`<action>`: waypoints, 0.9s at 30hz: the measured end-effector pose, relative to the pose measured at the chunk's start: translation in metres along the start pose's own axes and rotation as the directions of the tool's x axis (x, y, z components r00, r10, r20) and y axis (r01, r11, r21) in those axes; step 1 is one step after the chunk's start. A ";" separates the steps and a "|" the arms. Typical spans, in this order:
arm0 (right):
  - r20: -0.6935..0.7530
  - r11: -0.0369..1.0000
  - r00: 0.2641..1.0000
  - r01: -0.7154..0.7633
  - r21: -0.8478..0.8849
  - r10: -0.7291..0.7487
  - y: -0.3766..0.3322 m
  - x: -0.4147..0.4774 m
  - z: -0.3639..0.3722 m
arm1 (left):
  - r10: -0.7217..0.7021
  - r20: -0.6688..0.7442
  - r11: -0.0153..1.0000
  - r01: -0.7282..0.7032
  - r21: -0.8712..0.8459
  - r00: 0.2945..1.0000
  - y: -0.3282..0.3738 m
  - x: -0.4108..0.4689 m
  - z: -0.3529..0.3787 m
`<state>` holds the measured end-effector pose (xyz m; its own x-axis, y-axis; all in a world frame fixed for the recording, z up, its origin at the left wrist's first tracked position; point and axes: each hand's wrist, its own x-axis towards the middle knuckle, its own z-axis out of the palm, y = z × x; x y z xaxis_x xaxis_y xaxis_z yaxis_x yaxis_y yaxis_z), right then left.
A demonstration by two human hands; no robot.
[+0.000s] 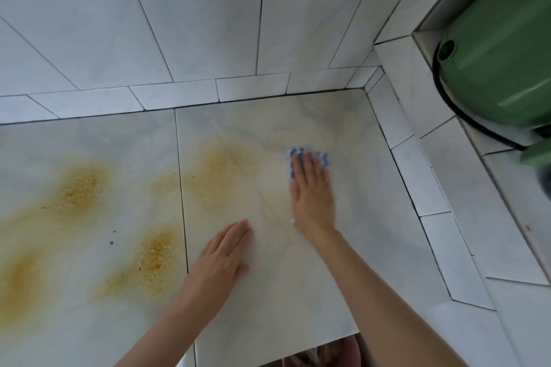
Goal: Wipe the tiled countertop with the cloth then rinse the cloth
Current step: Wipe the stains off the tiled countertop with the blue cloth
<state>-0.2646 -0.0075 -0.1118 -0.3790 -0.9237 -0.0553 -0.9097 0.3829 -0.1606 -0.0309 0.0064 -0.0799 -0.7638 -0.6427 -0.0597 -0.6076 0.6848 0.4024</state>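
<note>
The tiled countertop [357, 188] is pale grey marble-look tile, with several yellow-brown crumbly stains [77, 191] spread over its left half and middle. A blue-and-white checked cloth [307, 153] lies on the right tile, mostly covered by my right hand [311, 191], which presses flat on it with straight fingers. Only the cloth's far edge shows beyond the fingertips. My left hand [219, 259] rests flat on the counter, nearer me and to the left, fingers straight, holding nothing.
A tiled wall [193, 24] rises behind the counter. A raised tiled ledge [417, 158] borders the right side. A green rounded container [501, 48] sits in a recess at the upper right. The counter's front edge [277, 357] is just below my forearms.
</note>
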 end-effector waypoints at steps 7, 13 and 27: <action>0.067 0.961 0.958 0.277 0.012 -0.277 0.013 -0.041 -0.006 | 0.001 0.013 1.000 -0.001 0.013 1.000 -0.004 0.000 0.001; 0.080 0.979 0.996 -0.019 -0.201 0.035 0.097 0.002 -0.013 | -0.001 0.016 0.999 0.002 -0.044 1.000 -0.005 0.001 0.001; 0.034 0.977 0.977 0.211 -0.041 -0.210 0.003 0.041 -0.005 | 0.002 -0.077 0.996 -0.009 -0.090 0.997 -0.020 0.031 -0.027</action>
<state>-0.2843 -0.0443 -0.1096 -0.1737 -0.9833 -0.0536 -0.9754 0.1793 -0.1285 -0.0365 -0.0358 -0.0653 -0.7458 -0.6660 0.0115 -0.5791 0.6568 0.4830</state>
